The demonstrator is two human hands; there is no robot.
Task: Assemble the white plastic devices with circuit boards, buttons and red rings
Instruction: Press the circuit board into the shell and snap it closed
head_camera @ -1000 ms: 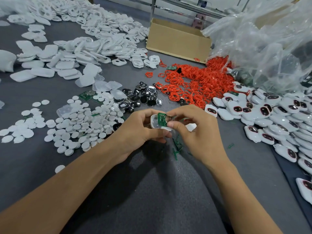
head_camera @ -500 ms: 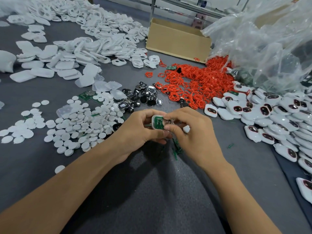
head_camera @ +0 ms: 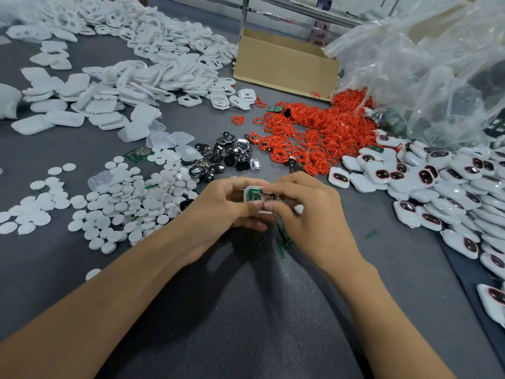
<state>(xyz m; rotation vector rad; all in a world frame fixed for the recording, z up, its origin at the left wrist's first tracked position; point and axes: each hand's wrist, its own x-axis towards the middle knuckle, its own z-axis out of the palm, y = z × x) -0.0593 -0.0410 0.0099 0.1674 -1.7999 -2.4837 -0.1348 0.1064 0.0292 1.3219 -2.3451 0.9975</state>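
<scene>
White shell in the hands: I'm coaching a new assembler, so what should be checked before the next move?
1. White shell held by left hand and right hand: ok.
2. Green circuit board inside the shell: ok.
3. Board fully seated: cannot tell, fingers cover it.
4. Red rings piled beyond the hands: ok.
5. Black buttons piled beyond the left hand: ok.

1. A grey desk [head_camera: 246, 310] fills the view
2. White shell halves [head_camera: 136, 77] are heaped at the far left, with white round discs [head_camera: 123, 209] scattered nearer
3. Green circuit boards [head_camera: 138, 155] lie at the discs' far edge, with dark shiny buttons [head_camera: 229, 157] to their right
4. Red rings [head_camera: 314, 132] are piled in front of a cardboard box [head_camera: 284, 67]
5. Assembled white devices [head_camera: 437, 187] are heaped along the right, beside a clear plastic bag [head_camera: 423, 72]
</scene>
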